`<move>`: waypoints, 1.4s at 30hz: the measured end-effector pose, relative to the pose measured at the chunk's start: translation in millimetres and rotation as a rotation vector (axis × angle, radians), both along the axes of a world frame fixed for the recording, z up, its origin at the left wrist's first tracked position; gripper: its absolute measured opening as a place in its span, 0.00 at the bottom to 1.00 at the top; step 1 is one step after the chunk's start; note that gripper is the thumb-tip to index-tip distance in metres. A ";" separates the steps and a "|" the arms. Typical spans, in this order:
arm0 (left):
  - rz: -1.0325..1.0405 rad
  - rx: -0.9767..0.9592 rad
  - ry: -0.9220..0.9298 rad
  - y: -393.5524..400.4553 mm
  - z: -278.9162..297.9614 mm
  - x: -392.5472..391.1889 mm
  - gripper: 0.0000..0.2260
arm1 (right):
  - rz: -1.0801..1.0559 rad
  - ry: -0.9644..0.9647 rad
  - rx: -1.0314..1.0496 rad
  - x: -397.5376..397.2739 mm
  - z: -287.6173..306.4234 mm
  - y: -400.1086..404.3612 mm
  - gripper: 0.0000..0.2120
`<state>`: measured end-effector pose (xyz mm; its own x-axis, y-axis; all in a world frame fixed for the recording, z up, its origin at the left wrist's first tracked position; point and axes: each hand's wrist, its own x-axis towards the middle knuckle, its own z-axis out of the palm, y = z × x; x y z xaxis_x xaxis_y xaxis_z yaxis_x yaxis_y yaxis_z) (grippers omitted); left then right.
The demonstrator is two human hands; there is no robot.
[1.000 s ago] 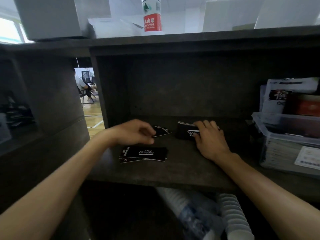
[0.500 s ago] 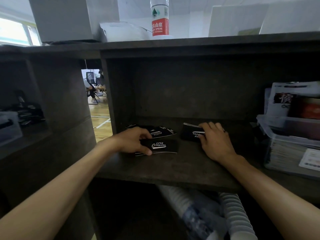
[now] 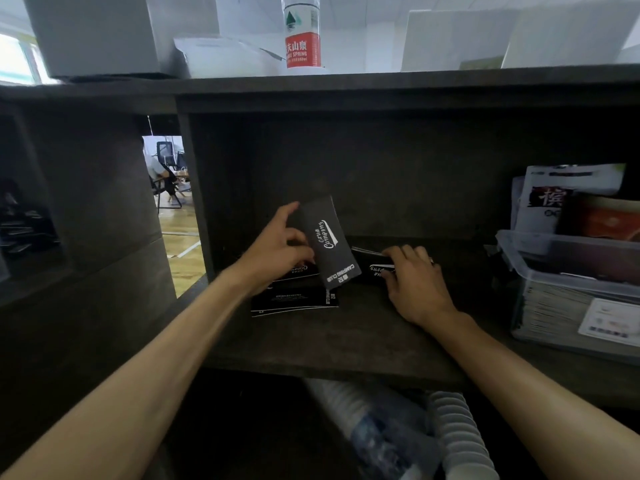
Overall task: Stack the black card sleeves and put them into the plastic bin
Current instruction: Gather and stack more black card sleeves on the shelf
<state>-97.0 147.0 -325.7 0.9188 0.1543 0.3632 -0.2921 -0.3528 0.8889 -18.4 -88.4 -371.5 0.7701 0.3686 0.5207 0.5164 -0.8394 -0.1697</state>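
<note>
On the shelf (image 3: 311,341), left hand (image 3: 277,252) pinches one raised sleeve (image 3: 329,242); right hand (image 3: 412,282) apparently grips the stack (image 3: 372,268).

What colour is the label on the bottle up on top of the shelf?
Red with white lettering, on the bottle's label; the head view shows it clearly.
</note>
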 end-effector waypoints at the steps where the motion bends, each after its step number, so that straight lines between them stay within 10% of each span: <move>1: 0.013 -0.010 -0.011 -5.1 -4.3 5.2 0.44 | -0.001 0.001 -0.001 -0.1 0.0 -0.4 0.21; 11: 0.404 0.504 0.042 -55.1 -36.7 35.2 0.23 | -0.020 0.014 0.043 0.6 1.5 3.6 0.19; 17: 0.154 0.784 0.228 -35.2 -27.3 17.7 0.14 | -0.042 -0.026 -0.056 0.8 -1.3 0.8 0.20; 23: -0.029 0.930 0.551 13.0 -4.3 -15.4 0.28 | -0.061 -0.043 -0.105 -0.6 1.5 0.3 0.21; 29: -0.012 1.046 0.390 11.8 -8.8 -24.2 0.19 | -0.052 -0.004 -0.051 -4.0 2.6 1.5 0.21; 35: -0.081 0.741 0.266 13.5 -8.9 -21.6 0.12 | -0.053 0.011 -0.021 -3.1 2.5 1.6 0.21; 42: 0.104 1.049 0.004 -6.5 2.1 6.4 0.07 | -0.053 -0.007 -0.018 -0.4 0.5 0.8 0.20</move>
<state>-90.6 140.5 -323.6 0.9207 -0.1572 0.3573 -0.2139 -0.9688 0.1250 -18.7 -87.6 -371.0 0.7852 0.3370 0.5196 0.4724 -0.8684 -0.1508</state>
